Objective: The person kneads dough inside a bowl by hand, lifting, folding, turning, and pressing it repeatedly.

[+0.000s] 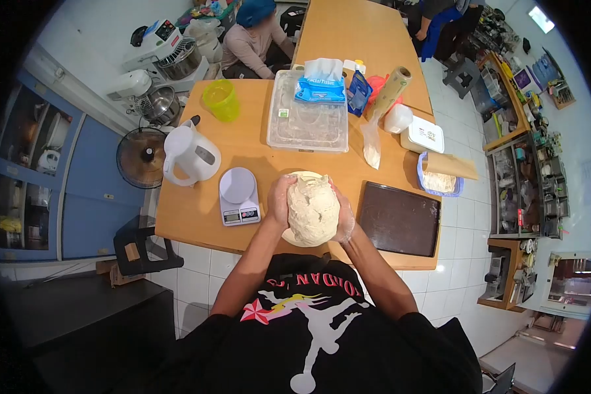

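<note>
Between my two hands is a large lump of pale dough (313, 211), rough and creased on top. My left hand (282, 202) presses against its left side, and my right hand (344, 217) wraps the right side, with flour or dough stuck on the skin. Under the dough shows the rim of a cream-coloured bowl or plate (287, 238); whether the dough touches it I cannot tell. Left of my left hand lies a white kitchen scale (238, 197). A dark baking tray (400, 218) rests to the right of my right hand.
A white electric kettle (192, 156) and a yellow-green cup (221, 100) stand at the left. Behind the dough is a lidded plastic box (307, 128) with a tissue pack (320, 88) on it. A blue container of flour (439, 184) sits right. A seated person (256, 43) is beyond the table.
</note>
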Demonstrator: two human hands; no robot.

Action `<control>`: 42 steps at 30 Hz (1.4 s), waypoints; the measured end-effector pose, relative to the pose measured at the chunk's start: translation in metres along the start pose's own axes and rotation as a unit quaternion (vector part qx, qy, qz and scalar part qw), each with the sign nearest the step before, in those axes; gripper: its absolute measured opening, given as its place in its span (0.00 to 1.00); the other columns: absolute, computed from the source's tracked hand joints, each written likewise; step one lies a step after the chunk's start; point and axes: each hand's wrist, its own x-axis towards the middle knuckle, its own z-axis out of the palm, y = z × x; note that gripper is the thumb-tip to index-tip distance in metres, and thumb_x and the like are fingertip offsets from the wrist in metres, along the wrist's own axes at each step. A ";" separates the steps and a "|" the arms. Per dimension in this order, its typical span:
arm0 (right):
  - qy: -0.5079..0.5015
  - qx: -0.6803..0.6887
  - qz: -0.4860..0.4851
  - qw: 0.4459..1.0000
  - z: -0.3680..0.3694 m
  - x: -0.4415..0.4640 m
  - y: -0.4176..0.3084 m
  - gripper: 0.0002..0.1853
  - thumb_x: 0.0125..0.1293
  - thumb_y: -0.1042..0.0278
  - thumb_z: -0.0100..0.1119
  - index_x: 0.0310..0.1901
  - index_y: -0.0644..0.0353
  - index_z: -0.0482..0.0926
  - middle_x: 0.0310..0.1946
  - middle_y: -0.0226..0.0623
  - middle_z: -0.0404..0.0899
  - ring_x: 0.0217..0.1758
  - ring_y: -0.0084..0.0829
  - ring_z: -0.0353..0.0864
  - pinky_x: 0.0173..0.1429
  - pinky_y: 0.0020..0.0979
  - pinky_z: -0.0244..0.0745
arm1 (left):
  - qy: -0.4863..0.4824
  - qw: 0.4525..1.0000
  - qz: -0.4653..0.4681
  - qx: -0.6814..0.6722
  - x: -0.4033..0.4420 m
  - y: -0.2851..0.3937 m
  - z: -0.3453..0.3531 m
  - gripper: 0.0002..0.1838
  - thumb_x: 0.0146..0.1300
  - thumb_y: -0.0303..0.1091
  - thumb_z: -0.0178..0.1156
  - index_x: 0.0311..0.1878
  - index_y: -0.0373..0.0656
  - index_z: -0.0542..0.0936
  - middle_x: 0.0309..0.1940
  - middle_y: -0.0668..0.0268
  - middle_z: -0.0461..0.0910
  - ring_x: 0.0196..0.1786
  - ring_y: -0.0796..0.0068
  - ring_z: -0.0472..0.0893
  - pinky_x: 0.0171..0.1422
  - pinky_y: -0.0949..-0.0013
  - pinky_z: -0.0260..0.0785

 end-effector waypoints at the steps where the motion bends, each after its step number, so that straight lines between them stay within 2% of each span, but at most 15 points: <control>1: -0.004 0.002 0.006 1.000 -0.002 -0.002 -0.002 0.31 0.73 0.40 0.40 0.65 0.58 0.68 0.59 0.42 0.76 0.57 0.38 0.80 0.63 0.42 0.74 | 0.007 0.998 0.016 0.055 0.009 -0.009 -0.016 0.13 0.65 0.40 0.47 0.37 0.42 0.77 0.34 0.63 0.80 0.41 0.70 0.81 0.50 0.62 0.75; 5: -0.016 -0.018 0.042 0.999 -0.007 -0.010 -0.009 0.32 0.73 0.40 0.38 0.66 0.57 0.66 0.60 0.42 0.75 0.58 0.38 0.79 0.64 0.42 0.73 | -0.008 0.955 0.145 0.259 0.029 -0.038 -0.061 0.19 0.65 0.41 0.45 0.49 0.37 0.77 0.43 0.61 0.79 0.49 0.68 0.79 0.60 0.65 0.70; 7: -0.001 -0.051 0.050 0.997 -0.009 -0.009 -0.014 0.32 0.73 0.39 0.38 0.66 0.58 0.67 0.59 0.42 0.75 0.57 0.39 0.79 0.64 0.42 0.73 | -0.019 0.965 0.163 0.203 0.021 -0.037 -0.038 0.25 0.65 0.42 0.44 0.58 0.35 0.74 0.50 0.60 0.77 0.54 0.67 0.77 0.66 0.65 0.66; 9: 0.032 -0.089 0.049 0.994 -0.008 -0.005 -0.017 0.33 0.73 0.38 0.38 0.65 0.59 0.68 0.58 0.43 0.76 0.56 0.40 0.80 0.64 0.42 0.73 | -0.002 0.995 0.096 -0.006 -0.005 -0.018 0.016 0.29 0.67 0.44 0.44 0.65 0.35 0.69 0.56 0.59 0.74 0.60 0.66 0.74 0.69 0.64 0.62; 12: 0.073 -0.179 0.004 0.981 0.005 -0.003 -0.023 0.35 0.72 0.35 0.38 0.66 0.58 0.66 0.59 0.43 0.76 0.58 0.37 0.79 0.63 0.39 0.74 | -0.120 0.992 0.037 -0.022 -0.010 -0.016 0.010 0.34 0.69 0.49 0.43 0.72 0.36 0.59 0.62 0.58 0.71 0.63 0.65 0.73 0.70 0.62 0.63; 15: 0.128 -0.236 0.023 0.963 0.023 -0.001 -0.036 0.40 0.69 0.30 0.39 0.68 0.58 0.61 0.66 0.47 0.67 0.66 0.37 0.72 0.65 0.37 0.71 | -0.164 0.984 -0.017 -0.065 -0.015 -0.013 0.011 0.36 0.70 0.53 0.42 0.72 0.36 0.59 0.64 0.57 0.69 0.66 0.65 0.71 0.71 0.61 0.62; 17: 0.177 -0.303 -0.032 0.936 -0.026 0.022 -0.035 0.43 0.66 0.26 0.39 0.65 0.61 0.63 0.59 0.48 0.70 0.61 0.37 0.73 0.65 0.38 0.70 | -0.145 0.988 -0.003 -0.060 -0.016 -0.018 0.013 0.35 0.69 0.53 0.44 0.71 0.36 0.61 0.62 0.57 0.71 0.64 0.65 0.72 0.69 0.61 0.64; 21: 0.294 -0.403 -0.172 0.849 -0.004 0.026 -0.025 0.42 0.66 0.25 0.39 0.61 0.61 0.63 0.54 0.49 0.68 0.58 0.42 0.71 0.62 0.41 0.69 | -0.106 0.992 0.043 0.046 -0.009 -0.025 0.005 0.29 0.68 0.52 0.47 0.62 0.38 0.69 0.59 0.56 0.73 0.59 0.63 0.76 0.64 0.58 0.70; 24: 0.301 -0.380 -0.147 0.862 -0.001 0.027 -0.019 0.41 0.67 0.27 0.39 0.63 0.60 0.62 0.57 0.50 0.66 0.63 0.47 0.65 0.62 0.44 0.67 | -0.129 0.987 -0.001 -0.091 -0.006 -0.026 0.002 0.17 0.66 0.44 0.50 0.49 0.41 0.73 0.45 0.59 0.79 0.48 0.65 0.82 0.52 0.62 0.77; 27: 0.291 -0.416 -0.133 0.851 -0.005 0.028 -0.022 0.39 0.67 0.29 0.42 0.64 0.58 0.61 0.58 0.49 0.66 0.63 0.48 0.65 0.62 0.46 0.66 | 0.006 0.993 -0.001 -0.114 -0.013 -0.024 0.005 0.15 0.65 0.44 0.48 0.42 0.42 0.73 0.39 0.59 0.80 0.42 0.63 0.83 0.48 0.59 0.79; 30: 0.287 -0.419 -0.106 0.855 0.004 0.014 -0.017 0.35 0.69 0.33 0.43 0.64 0.56 0.63 0.56 0.46 0.68 0.59 0.40 0.68 0.59 0.42 0.68 | 0.022 0.985 0.032 -0.171 -0.008 -0.011 0.001 0.17 0.64 0.46 0.47 0.43 0.41 0.75 0.38 0.58 0.81 0.41 0.61 0.83 0.48 0.58 0.79; 34: 0.188 -0.358 -0.173 0.898 0.009 0.004 0.026 0.33 0.70 0.39 0.48 0.64 0.60 0.63 0.51 0.43 0.72 0.51 0.30 0.74 0.53 0.32 0.71 | 0.062 0.986 0.013 -0.156 -0.001 0.012 0.003 0.21 0.65 0.47 0.48 0.48 0.38 0.76 0.39 0.57 0.81 0.42 0.60 0.83 0.50 0.59 0.77; 37: 0.283 -0.371 -0.216 0.858 0.024 -0.001 0.024 0.30 0.70 0.49 0.56 0.61 0.67 0.67 0.45 0.38 0.78 0.46 0.24 0.78 0.46 0.25 0.75 | 0.183 0.976 0.113 -0.020 0.003 -0.009 -0.002 0.20 0.67 0.45 0.52 0.49 0.36 0.75 0.44 0.55 0.80 0.48 0.60 0.81 0.58 0.62 0.72; 39: 0.268 -0.353 -0.241 0.863 0.018 0.003 0.017 0.27 0.70 0.52 0.56 0.59 0.67 0.69 0.44 0.39 0.79 0.44 0.24 0.78 0.45 0.24 0.75 | 0.245 0.909 0.213 0.262 0.004 -0.011 -0.015 0.20 0.68 0.43 0.55 0.51 0.35 0.74 0.47 0.54 0.78 0.53 0.61 0.78 0.62 0.63 0.68; 42: 0.268 -0.417 -0.260 0.828 0.011 0.002 0.006 0.21 0.71 0.58 0.56 0.56 0.67 0.73 0.43 0.40 0.80 0.42 0.23 0.78 0.44 0.24 0.74 | 0.237 0.842 0.265 0.406 0.001 -0.005 -0.013 0.21 0.67 0.42 0.59 0.54 0.34 0.74 0.54 0.52 0.76 0.60 0.61 0.74 0.66 0.63 0.62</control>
